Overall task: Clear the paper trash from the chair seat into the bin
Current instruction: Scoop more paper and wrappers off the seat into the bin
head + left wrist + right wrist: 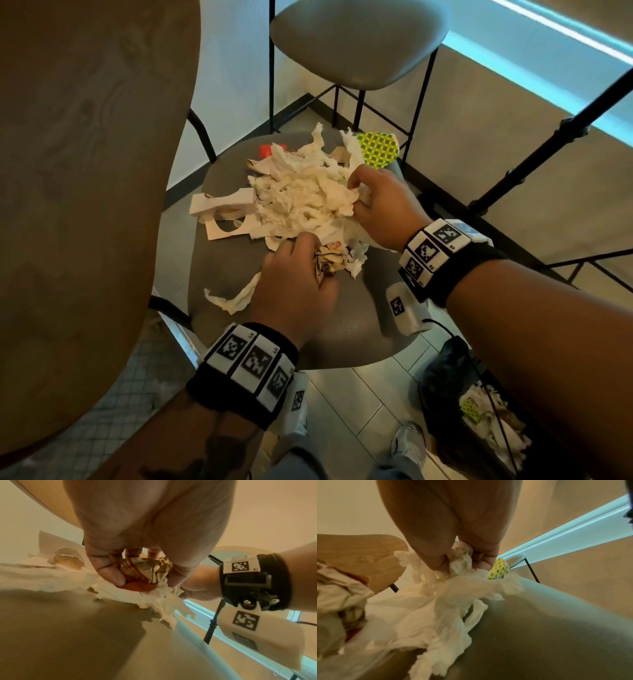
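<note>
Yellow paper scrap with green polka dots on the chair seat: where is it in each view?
Head: yellow paper scrap with green polka dots lies at the far right edge of the grey chair seat, just beyond the right hand.
Left wrist: not in view.
Right wrist: right of centre, just past the fingertips.
Shared landmark: the white tissue pile.

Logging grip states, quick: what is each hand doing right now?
Left hand: fingers curled round a crumpled printed wrapper.
Right hand: pinching the white tissue pile on the chair seat.
</note>
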A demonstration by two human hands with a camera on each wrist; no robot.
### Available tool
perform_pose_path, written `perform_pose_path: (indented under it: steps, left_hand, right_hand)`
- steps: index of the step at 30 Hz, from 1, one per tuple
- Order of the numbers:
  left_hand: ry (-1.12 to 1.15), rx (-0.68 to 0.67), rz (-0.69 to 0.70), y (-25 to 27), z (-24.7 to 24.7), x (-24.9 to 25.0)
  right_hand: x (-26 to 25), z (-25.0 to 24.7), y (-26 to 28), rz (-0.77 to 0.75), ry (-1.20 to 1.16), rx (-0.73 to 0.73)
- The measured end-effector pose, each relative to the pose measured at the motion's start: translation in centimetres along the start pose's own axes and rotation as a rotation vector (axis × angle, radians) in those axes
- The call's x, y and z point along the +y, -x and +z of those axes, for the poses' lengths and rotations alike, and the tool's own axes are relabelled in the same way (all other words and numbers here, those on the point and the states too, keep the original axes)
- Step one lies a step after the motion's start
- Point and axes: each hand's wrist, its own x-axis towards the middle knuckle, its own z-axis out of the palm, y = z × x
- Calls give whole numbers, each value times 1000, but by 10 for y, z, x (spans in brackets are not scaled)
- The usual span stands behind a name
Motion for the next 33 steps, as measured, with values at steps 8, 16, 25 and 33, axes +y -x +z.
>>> perform_pose_path:
  steps: [8, 16, 25, 33]
  left_hand:
    - [33, 69, 7, 7, -13, 1]
    - [74, 89, 15, 13, -17, -3]
    - [132, 100, 7, 19, -17, -5]
    - [160, 144, 5, 22, -23, -5]
  right_hand:
    - [-1, -20, 16, -25, -174, 99]
    - [4, -22, 31, 69, -234, 79]
    - [12, -19, 42, 151, -272, 71]
    - [8, -29, 51, 129, -313, 119]
